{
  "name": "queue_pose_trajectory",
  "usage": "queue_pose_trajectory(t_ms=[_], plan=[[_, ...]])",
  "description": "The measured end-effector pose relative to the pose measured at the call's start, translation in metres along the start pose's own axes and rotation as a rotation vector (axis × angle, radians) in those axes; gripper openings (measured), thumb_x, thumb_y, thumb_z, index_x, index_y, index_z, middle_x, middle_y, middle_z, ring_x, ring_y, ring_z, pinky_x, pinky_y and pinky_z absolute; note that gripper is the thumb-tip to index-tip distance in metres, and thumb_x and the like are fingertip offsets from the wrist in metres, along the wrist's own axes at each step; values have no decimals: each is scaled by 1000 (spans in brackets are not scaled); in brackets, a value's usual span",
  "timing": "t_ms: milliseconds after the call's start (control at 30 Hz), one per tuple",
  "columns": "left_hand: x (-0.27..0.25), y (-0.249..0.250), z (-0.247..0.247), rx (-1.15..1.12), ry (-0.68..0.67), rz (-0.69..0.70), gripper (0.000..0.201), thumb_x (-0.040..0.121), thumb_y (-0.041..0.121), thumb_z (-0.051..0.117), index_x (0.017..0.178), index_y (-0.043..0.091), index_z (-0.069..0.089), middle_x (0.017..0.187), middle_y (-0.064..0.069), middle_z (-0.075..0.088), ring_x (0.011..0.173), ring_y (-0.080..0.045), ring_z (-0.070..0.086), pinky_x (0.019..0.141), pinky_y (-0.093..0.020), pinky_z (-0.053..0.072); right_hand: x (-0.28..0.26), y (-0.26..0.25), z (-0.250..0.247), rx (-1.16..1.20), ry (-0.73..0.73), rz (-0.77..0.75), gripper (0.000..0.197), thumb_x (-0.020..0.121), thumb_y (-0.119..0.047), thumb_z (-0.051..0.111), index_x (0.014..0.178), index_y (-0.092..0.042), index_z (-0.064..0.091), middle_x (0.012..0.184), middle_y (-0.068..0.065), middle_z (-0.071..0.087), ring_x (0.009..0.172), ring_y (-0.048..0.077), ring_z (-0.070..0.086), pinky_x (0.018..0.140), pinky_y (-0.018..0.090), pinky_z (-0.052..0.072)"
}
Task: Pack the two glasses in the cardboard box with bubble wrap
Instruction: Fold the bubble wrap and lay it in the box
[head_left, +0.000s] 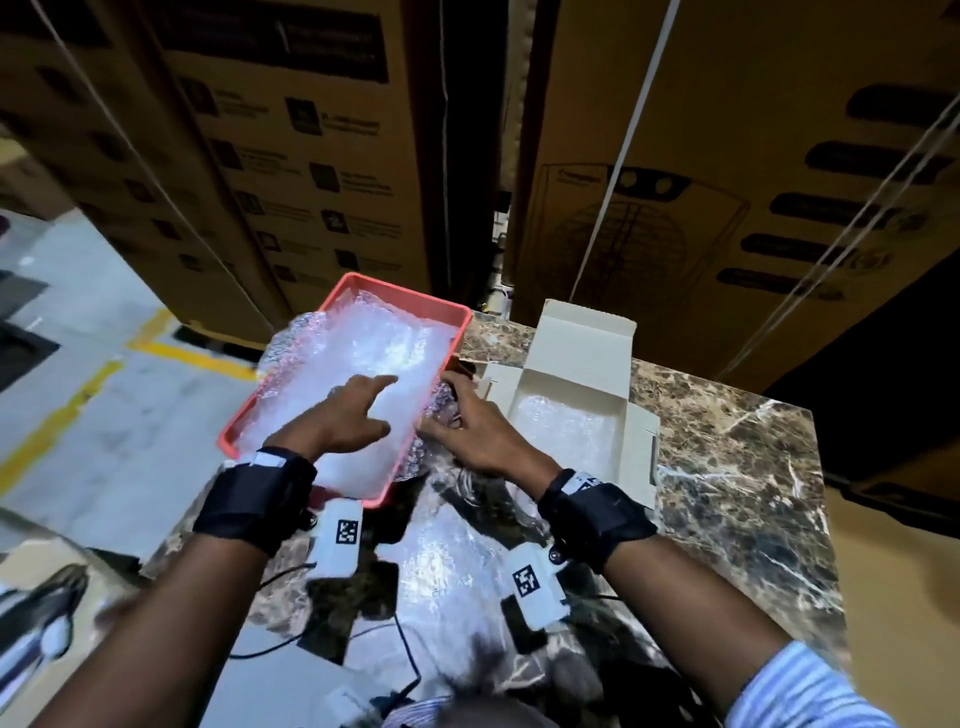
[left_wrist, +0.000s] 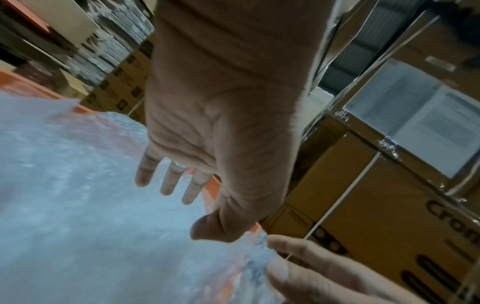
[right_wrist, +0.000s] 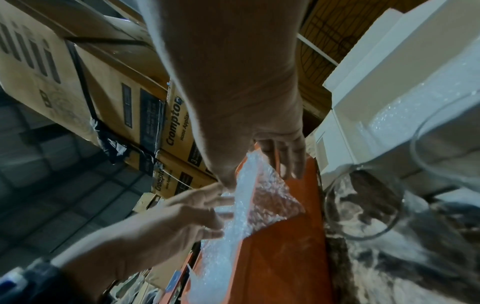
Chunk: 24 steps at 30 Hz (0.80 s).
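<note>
Over the orange tray (head_left: 244, 423) at the marble counter's (head_left: 727, 467) left edge, left hand (head_left: 345, 418) spread flat, fingers straight, just above the bubble wrap (head_left: 353, 358) piled in the tray, holding nothing. Right hand (head_left: 475, 434) pinches the wrap's right edge over the tray rim, thumb against fingers. Open white cardboard box (head_left: 566, 364) sits just right of tray, lined with wrap; two empty glasses (right_wrist: 363, 205) stand near the tray, on the box side.

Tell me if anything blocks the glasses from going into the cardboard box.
Nothing visible does. The cardboard box lies open beside the glasses, holding only a bubble wrap lining.
</note>
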<state>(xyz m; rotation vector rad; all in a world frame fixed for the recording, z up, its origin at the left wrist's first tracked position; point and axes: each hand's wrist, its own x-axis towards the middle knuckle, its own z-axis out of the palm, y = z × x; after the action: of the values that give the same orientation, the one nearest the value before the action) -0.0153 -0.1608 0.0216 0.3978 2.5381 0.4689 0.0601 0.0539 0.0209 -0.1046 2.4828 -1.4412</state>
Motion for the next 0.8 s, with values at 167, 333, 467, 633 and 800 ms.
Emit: queue_pose_trajectory(t_ms=[167,333,467,633,800], plan=[[-7,-31,21,87,-25,-85,93,93,46,69,163,38,10,171,-8,8,154,-37,16,120,-56,20,7,-1,8,17,160,44,55,91,-19,74,138,-22,44,87,-6,63,64,4,62,53,11,43],[-6,-51,29,140,-13,-75,87,89,56,72,159,35,25,153,-7,39,141,-31,38,110,-48,28,10,-1,-3,91,295,49,25,86,-7,73,107,-19,67,104,2,65,55,-3,58,49,8,41],[-7,-58,25,65,203,20,42,92,31,69,133,33,60,126,3,65,122,-21,57,99,-39,36,13,3,-5,94,340,92,25,85,-5,65,101,-24,69,100,1,67,49,14,53,48,22,43],[-16,-57,2,-32,391,129,36,80,31,58,113,29,73,109,3,76,103,-26,67,92,-48,49,11,11,-7,61,305,114,59,86,6,48,126,-33,66,122,3,63,66,28,58,54,28,43],[-20,-56,-12,-81,504,247,38,76,7,70,109,24,74,94,1,77,88,-18,71,83,-35,54,5,19,-14,25,313,150,56,91,9,43,122,-26,74,97,-5,63,55,31,49,52,27,37]])
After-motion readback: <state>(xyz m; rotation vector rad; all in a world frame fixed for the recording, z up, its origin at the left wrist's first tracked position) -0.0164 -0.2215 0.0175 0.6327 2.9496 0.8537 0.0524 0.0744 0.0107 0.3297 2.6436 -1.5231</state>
